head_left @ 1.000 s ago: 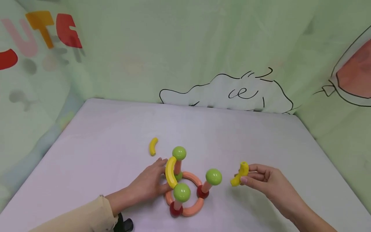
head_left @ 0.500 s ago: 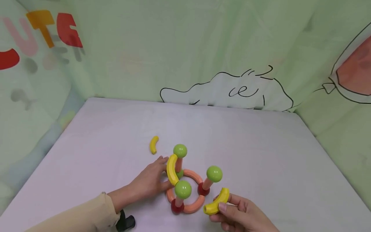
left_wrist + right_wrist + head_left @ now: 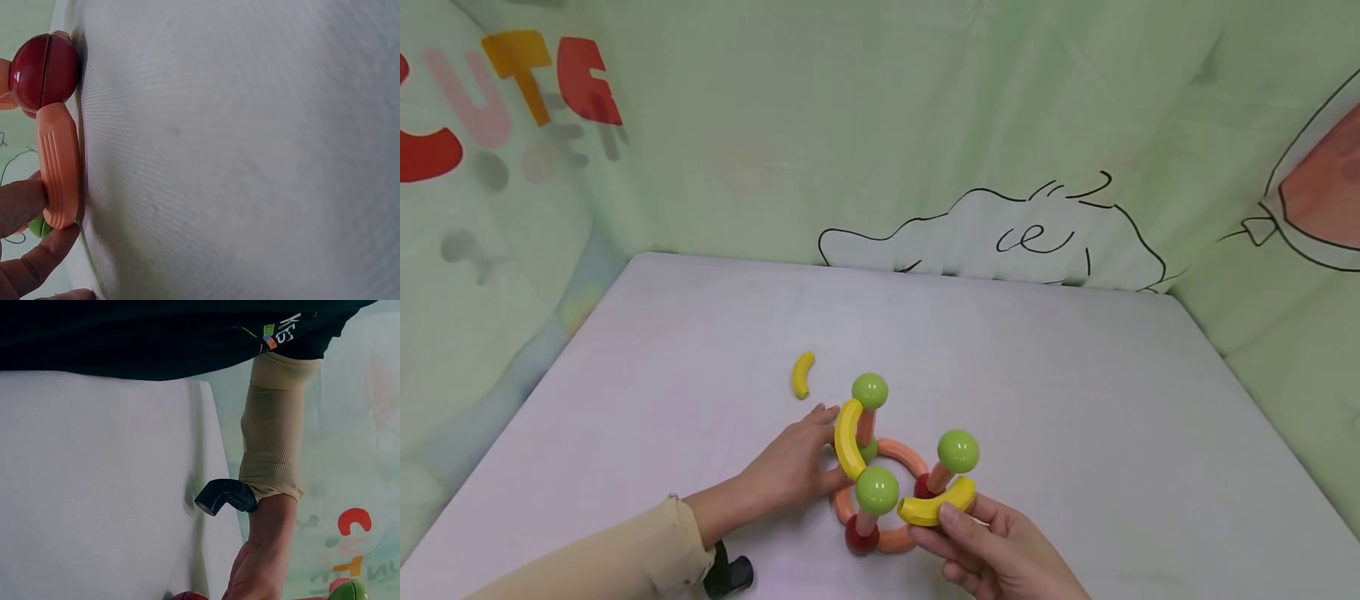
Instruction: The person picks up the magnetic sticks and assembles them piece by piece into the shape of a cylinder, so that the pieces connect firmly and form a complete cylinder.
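A toy frame of sticks and balls stands on the table. Its base is a ring of orange curved sticks joined by balls, including a dark red ball. Upright sticks carry a far green ball, a near green ball and a right green ball. One yellow curved stick bridges the far and near ones. My left hand pinches an orange base stick at the frame's left. Between thumb and fingers, my right hand holds another yellow curved stick, its left end close to the near green ball.
A loose yellow curved stick lies beyond the left hand on the white table. Pale green printed curtains surround the table's back and sides. A black wrist device sits under the left sleeve.
My right hand has carried its yellow curved stick from the right, leftward and down, to the gap between the near and right green balls. The left hand keeps its place at the frame.
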Tool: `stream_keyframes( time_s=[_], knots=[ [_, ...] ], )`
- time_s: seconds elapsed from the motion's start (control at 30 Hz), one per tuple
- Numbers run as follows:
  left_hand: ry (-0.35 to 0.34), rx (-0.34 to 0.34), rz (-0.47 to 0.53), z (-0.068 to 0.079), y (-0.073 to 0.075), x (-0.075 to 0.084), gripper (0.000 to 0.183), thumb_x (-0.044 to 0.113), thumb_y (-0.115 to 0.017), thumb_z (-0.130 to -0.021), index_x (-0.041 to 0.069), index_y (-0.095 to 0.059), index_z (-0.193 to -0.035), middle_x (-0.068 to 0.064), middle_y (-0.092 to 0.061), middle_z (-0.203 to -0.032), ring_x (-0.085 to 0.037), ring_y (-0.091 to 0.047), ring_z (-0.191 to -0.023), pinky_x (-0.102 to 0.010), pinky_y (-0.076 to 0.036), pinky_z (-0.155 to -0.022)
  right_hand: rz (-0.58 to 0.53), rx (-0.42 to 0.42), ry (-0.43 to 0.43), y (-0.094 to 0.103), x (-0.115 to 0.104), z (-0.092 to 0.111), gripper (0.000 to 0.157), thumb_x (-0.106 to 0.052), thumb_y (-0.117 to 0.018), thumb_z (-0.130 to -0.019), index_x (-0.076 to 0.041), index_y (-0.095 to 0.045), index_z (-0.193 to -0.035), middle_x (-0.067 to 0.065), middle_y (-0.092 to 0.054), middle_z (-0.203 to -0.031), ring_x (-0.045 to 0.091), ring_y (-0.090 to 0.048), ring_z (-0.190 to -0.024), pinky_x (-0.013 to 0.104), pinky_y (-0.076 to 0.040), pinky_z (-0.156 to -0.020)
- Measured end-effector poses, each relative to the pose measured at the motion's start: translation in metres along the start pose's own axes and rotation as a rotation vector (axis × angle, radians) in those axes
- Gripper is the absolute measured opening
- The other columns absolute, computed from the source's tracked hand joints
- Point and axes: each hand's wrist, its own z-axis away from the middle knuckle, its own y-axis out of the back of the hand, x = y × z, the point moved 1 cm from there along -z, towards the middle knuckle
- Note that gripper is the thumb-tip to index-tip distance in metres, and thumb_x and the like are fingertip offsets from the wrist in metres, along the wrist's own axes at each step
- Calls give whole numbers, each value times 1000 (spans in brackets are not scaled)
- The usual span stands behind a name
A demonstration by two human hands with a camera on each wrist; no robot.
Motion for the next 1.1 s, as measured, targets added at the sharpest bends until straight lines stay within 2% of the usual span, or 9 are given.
stream_keyframes(
  time_s=[0.17,0.37,0.63,0.83,0.93,1.1],
  knots=[
    [21,-5,4,1,0,1,30,21,-84,-83,7,-76,-109,-23,-56,-147,-51,-40,-145,-66,-38,-114,4,-13,12,0,1,-1,63,-37,-62,-101,1,-43,-148,6,-79,-112,12,-76,-98,19,-54,-77],
    [6,-1,0,1,0,1,33,21,-83,-85,7,-75,-113,-23,-57,-146,-52,-40,-144,-66,-37,-114,44,-33,45,2,1,0,58,-34,-63,-102,0,-46,-146,7,-79,-111,11,-75,-94,19,-54,-75],
    [20,-7,2,-1,1,1,36,20,-83,-85,6,-74,-117,-23,-56,-147,-50,-38,-146,-66,-37,-115,99,5,80,-3,-1,3,54,-34,-65,-101,2,-54,-140,9,-79,-110,13,-75,-93,21,-55,-74],
    [-16,4,-3,1,1,1,36,15,-83,-83,6,-73,-117,-23,-58,-144,-51,-41,-144,-65,-38,-114,123,-50,104,-6,-5,4,43,-31,-62,-103,2,-61,-131,11,-79,-109,12,-72,-92,21,-56,-74],
    [-19,4,-1,1,2,1,40,15,-83,-83,6,-71,-121,-22,-58,-145,-51,-41,-144,-64,-38,-115,145,-63,108,-7,-7,3,43,-32,-62,-103,1,-62,-129,12,-78,-110,13,-69,-91,22,-56,-75],
    [25,-15,16,1,2,1,55,16,-85,-83,7,-65,-133,-21,-52,-151,-49,-37,-147,-64,-37,-116,166,-89,105,-8,-9,1,42,-35,-61,-103,0,-62,-128,12,-78,-111,13,-68,-90,21,-54,-74]
  ],
)
